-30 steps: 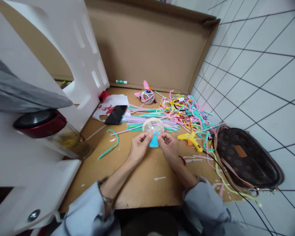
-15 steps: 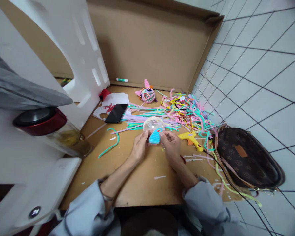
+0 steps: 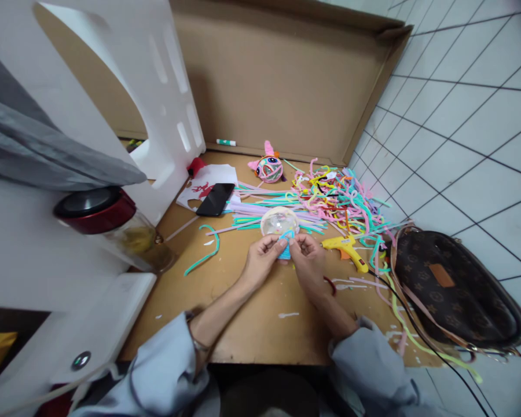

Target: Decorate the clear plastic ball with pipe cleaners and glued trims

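Observation:
A small blue piece of coiled pipe cleaner [image 3: 285, 252], with a loop at its top, is pinched between both hands. My left hand [image 3: 263, 259] grips it from the left, thumb and fingertips pressed together. From the right, my right hand [image 3: 307, 260] pinches its upper edge, and the fingers partly cover it. Just beyond the fingertips rests a clear dome with a pale fuzzy rim [image 3: 279, 220]. Behind that lie straight pipe cleaners [image 3: 252, 212] in lilac, green and yellow. A yellow hot glue gun [image 3: 346, 250] lies to the right of my right hand.
A tangle of coloured pipe cleaners [image 3: 341, 197] lies at the back right, beside a pink-eared ball figure [image 3: 269, 168]. At left are a black phone [image 3: 216, 199] on paper, a bent green pipe cleaner [image 3: 208, 255] and a glass bottle [image 3: 134, 243]. A brown handbag [image 3: 455, 286] stands right.
The blue piece was turned and tilted half a second ago, its face showing; now the left fingers close over it again. The whole view has shifted slightly, moving the scene rightward.

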`<action>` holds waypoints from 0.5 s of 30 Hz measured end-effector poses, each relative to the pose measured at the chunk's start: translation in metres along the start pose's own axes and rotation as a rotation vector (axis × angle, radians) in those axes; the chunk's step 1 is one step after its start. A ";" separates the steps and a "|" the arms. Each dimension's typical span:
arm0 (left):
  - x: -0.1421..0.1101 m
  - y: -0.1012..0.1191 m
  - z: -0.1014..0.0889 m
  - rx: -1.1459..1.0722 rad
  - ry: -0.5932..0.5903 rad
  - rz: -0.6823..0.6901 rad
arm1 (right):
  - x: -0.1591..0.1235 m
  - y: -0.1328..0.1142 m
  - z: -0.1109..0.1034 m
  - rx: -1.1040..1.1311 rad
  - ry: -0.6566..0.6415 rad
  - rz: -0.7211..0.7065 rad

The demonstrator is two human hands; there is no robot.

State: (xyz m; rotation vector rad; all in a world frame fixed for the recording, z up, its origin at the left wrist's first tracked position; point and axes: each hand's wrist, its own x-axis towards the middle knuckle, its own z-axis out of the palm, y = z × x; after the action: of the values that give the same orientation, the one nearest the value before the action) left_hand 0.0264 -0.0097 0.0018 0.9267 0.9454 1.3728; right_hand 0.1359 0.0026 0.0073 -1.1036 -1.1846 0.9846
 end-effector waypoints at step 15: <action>0.001 -0.003 -0.003 0.029 0.020 0.045 | -0.001 0.004 0.001 0.081 -0.078 0.002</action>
State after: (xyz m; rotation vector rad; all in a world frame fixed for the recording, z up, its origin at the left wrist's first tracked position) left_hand 0.0250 -0.0084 -0.0016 0.9622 0.9669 1.4117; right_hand 0.1347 0.0026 0.0037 -1.0099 -1.1963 1.0761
